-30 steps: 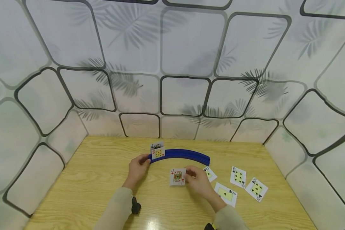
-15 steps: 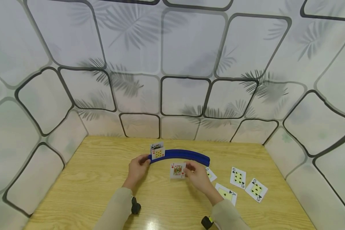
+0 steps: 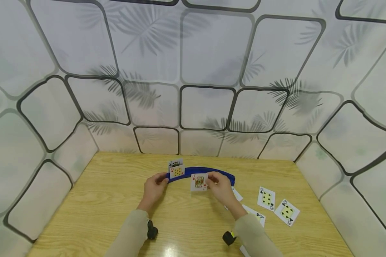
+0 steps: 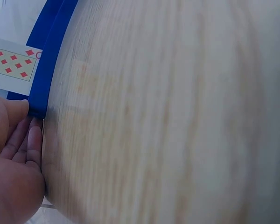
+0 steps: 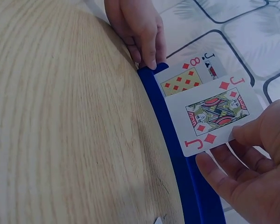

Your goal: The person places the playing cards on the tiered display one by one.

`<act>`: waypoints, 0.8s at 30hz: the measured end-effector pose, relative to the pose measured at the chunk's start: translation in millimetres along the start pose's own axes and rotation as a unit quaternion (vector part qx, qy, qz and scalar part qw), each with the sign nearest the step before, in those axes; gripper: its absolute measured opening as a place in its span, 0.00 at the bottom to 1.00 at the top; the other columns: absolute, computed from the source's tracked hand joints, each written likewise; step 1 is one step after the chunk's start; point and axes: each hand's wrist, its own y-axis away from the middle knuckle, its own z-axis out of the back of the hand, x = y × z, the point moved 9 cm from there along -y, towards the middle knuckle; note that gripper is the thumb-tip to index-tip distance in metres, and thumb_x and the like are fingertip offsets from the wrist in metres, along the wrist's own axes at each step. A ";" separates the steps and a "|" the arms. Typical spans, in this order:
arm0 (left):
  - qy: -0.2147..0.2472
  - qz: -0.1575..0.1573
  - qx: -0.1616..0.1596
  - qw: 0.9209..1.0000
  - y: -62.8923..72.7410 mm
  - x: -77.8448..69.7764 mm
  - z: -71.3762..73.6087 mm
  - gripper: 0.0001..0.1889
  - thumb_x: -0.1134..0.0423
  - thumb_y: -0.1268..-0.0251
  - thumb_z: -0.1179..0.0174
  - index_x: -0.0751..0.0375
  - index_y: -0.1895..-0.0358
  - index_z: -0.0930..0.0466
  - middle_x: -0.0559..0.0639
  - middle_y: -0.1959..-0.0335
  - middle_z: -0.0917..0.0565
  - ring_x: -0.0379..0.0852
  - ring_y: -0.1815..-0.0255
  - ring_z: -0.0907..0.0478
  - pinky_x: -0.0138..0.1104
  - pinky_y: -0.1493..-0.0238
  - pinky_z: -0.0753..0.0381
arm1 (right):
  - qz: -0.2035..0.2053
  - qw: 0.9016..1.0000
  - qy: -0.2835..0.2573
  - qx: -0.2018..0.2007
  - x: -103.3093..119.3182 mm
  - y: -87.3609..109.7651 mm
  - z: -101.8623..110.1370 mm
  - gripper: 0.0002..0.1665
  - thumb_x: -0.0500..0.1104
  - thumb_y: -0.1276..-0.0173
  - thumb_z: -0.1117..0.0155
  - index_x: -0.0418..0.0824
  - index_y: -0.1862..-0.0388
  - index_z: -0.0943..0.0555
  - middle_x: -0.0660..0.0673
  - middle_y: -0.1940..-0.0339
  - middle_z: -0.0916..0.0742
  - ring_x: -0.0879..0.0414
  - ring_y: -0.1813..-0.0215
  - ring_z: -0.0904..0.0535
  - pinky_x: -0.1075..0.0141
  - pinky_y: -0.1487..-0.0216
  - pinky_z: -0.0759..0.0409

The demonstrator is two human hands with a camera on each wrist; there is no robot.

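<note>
In the head view my left hand [image 3: 154, 189] pinches the left end of a curved blue playing-card holder [image 3: 224, 174] between thumb and fingers. An eight of diamonds [image 5: 183, 84] stands upright in the holder near that end. Behind it stands a black-suit jack [image 5: 213, 67], partly covered. My right hand [image 3: 221, 189] pinches a jack of diamonds [image 3: 199, 182] by its right edge, face toward me. In the head view this card overlaps the holder's front edge, right of the standing cards. Its lower edge lies close over the holder in the right wrist view.
Several black-suit cards lie face up on the wooden table [image 3: 93, 214] at the right, among them an ace [image 3: 260, 217] partly under my right forearm, a card [image 3: 266, 198] and another card [image 3: 287, 212]. A patterned wall [image 3: 202, 107] encloses the back and sides.
My right hand has moved forward, carrying the jack of diamonds from in front of the holder up to its front edge. The left hand has stayed still on the holder's end.
</note>
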 end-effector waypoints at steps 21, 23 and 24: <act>0.003 -0.007 0.003 1.000 -0.8 2.7 0.3 0.14 0.71 0.25 0.38 0.69 0.41 0.15 0.65 0.44 0.12 0.58 0.45 0.15 0.48 0.43 0.15 | -0.020 0.999 0.029 -0.014 1.3 -30.9 -3.5 0.11 0.34 0.24 0.35 0.33 0.47 0.14 0.37 0.54 0.09 0.50 0.57 0.13 0.66 0.58 0.12; 0.002 -0.007 0.002 1.000 -0.6 2.5 0.2 0.14 0.71 0.25 0.38 0.69 0.41 0.15 0.65 0.44 0.12 0.58 0.45 0.15 0.48 0.43 0.15 | -0.015 0.999 0.033 -0.017 3.4 -33.3 -3.7 0.11 0.34 0.24 0.35 0.32 0.47 0.14 0.36 0.54 0.09 0.49 0.56 0.13 0.63 0.57 0.12; 0.001 -0.008 0.002 1.000 -0.5 2.5 0.2 0.14 0.71 0.25 0.38 0.69 0.41 0.15 0.65 0.44 0.12 0.58 0.45 0.15 0.48 0.43 0.15 | -0.015 0.999 0.032 -0.017 3.7 -34.4 -4.1 0.11 0.34 0.24 0.35 0.32 0.47 0.14 0.36 0.53 0.09 0.49 0.56 0.13 0.63 0.56 0.11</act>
